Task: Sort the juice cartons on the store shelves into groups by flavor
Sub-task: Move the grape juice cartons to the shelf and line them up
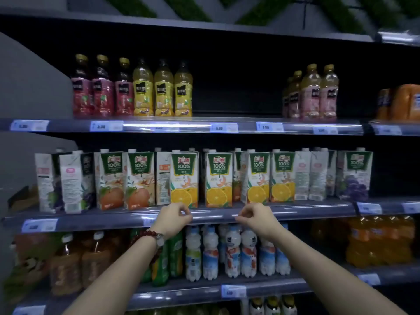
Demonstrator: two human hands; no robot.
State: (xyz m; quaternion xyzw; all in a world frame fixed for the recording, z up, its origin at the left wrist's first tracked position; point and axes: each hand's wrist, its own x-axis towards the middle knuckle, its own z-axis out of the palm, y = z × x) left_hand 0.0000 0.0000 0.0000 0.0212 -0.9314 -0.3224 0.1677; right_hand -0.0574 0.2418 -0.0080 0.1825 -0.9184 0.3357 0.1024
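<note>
A row of juice cartons fills the middle shelf (295, 210). From the left stand two grape cartons (75, 183) turned sideways, two peach cartons (138, 180), a sideways carton (163, 178), several orange cartons (185, 179), two sideways cartons (310, 176) and a grape carton (354, 176) at the right end. My left hand (173, 215) and my right hand (255, 215) hover at the shelf's front edge, just below the orange cartons. Both have the fingers curled in and hold nothing.
The top shelf carries red and yellow juice bottles (131, 87) at left and pink bottles (316, 94) at right, with a dark gap between. Below are white milk-drink bottles (234, 253), green bottles, tea bottles (75, 264) and orange soda (379, 239). A grey wall (29, 87) bounds the left.
</note>
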